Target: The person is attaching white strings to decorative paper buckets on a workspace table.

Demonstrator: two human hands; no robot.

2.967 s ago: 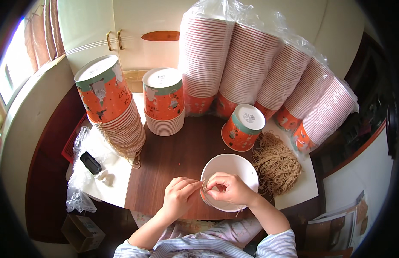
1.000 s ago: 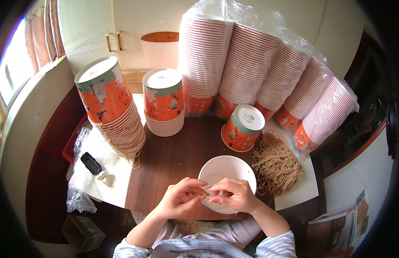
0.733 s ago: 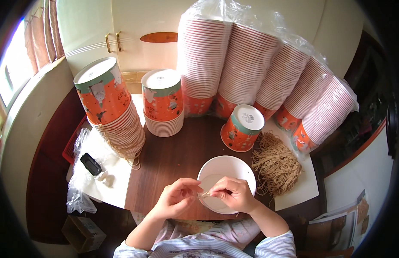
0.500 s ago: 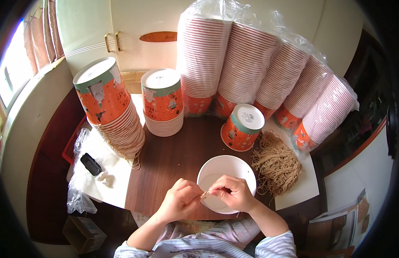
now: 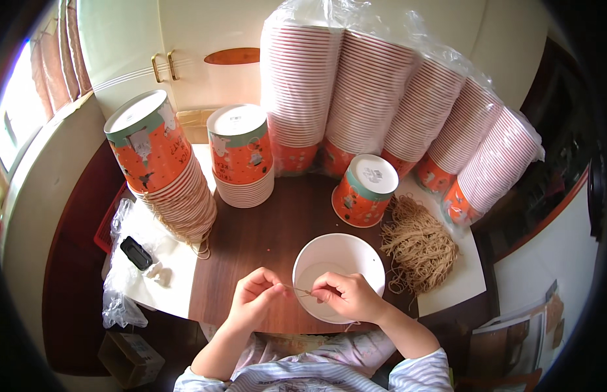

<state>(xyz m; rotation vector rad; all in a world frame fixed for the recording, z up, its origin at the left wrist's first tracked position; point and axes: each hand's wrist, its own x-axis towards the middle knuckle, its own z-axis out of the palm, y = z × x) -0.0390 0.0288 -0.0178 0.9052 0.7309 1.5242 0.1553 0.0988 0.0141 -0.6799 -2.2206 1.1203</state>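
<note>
A thin tan string (image 5: pixel 298 289) stretches between my two hands over the near part of an upright paper bucket (image 5: pixel 370 277), white inside, with a small dark hole in its wall. My left hand (image 5: pixel 254 299) pinches one end of the string at the left of the bucket's rim. Above the bucket's mouth, my right hand (image 5: pixel 348 295) pinches the string between thumb and fingers; a small twist or knot seems to lie by those fingertips. A short string end (image 5: pixel 353 324) shows at the bucket's near edge. Right of the bucket lies a heap of tan strings (image 5: pixel 418 248).
An upside-down orange bucket (image 5: pixel 364 196) stands behind the white one. Tall plastic-wrapped bucket stacks (image 5: pixel 382 91) line the back. Two inverted stacks stand at left, the nearer-left one (image 5: pixel 161 163) draped with strings. A black tray-like object (image 5: pixel 136 253) lies beside clear plastic (image 5: pixel 123 300).
My hands have moved apart from each other, and the string now shows drawn out between them. The whole view has shifted slightly.
</note>
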